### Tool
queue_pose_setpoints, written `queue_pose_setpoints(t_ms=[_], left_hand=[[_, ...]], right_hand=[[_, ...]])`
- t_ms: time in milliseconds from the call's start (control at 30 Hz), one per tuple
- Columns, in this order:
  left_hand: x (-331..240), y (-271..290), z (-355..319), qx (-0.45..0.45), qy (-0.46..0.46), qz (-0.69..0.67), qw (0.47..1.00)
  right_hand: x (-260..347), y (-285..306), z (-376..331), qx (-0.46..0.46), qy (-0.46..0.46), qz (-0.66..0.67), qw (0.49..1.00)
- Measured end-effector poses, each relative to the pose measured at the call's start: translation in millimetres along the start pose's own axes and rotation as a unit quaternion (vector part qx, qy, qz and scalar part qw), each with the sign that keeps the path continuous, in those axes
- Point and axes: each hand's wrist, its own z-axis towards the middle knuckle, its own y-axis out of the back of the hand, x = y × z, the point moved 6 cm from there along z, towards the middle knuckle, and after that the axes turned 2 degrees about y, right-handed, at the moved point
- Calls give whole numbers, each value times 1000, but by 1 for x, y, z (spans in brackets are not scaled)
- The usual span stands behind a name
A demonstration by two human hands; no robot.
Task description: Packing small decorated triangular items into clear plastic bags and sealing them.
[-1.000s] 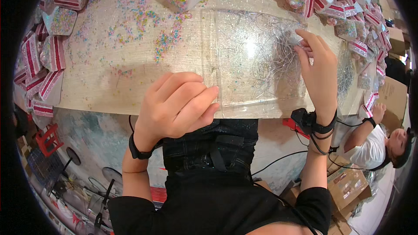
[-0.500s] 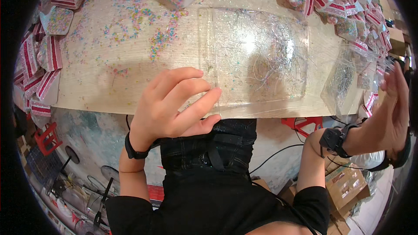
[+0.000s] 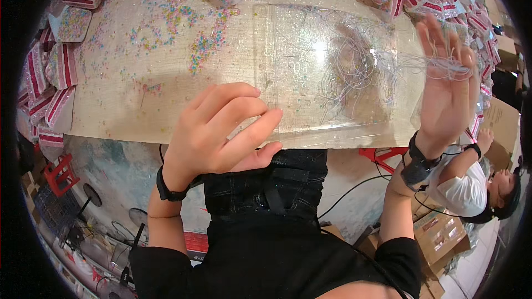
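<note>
A flat clear plastic piece (image 3: 310, 116) with creased edges lies on the pale wooden table (image 3: 111, 105). A tangle of thin clear strands (image 3: 354, 66) is spread over its right part. My left hand (image 3: 216, 127) hovers at the plastic's left edge, back up; its fingers are curved and apart, with nothing visible between them. My right hand (image 3: 448, 88) is raised at the table's right, palm showing and fingers only loosely bent, somewhat blurred. A bunch of the clear strands lies across its fingers and trails left toward the tangle. The clear bag beside it is mostly hidden behind that hand.
Cake-slice-shaped pieces (image 3: 61, 66) with pink stripes and sprinkles line the table's left, far and right sides. Loose pastel sprinkles (image 3: 205, 44) are scattered at the left and middle. A co-worker (image 3: 460, 188) in white stands at the right, near cardboard boxes (image 3: 440, 232).
My right hand has swung left from the far right, bringing strands over the table. The tangle on the plastic looks thicker. My left hand has hardly moved. The co-worker has come into sight.
</note>
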Motion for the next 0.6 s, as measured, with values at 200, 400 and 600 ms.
queue_pose_setpoints(t_ms=[200,400,600], left_hand=[[1,1,-5,-7,8,11,1000],[-1,1,-1,-12,0,3,1000],[2,0,-1,-23,-6,-3,1000]], right_hand=[[-30,-39,-8,55,-57,-49,996],[40,-19,19,-51,-119,251,959],[34,-48,10,125,31,-247,960]])
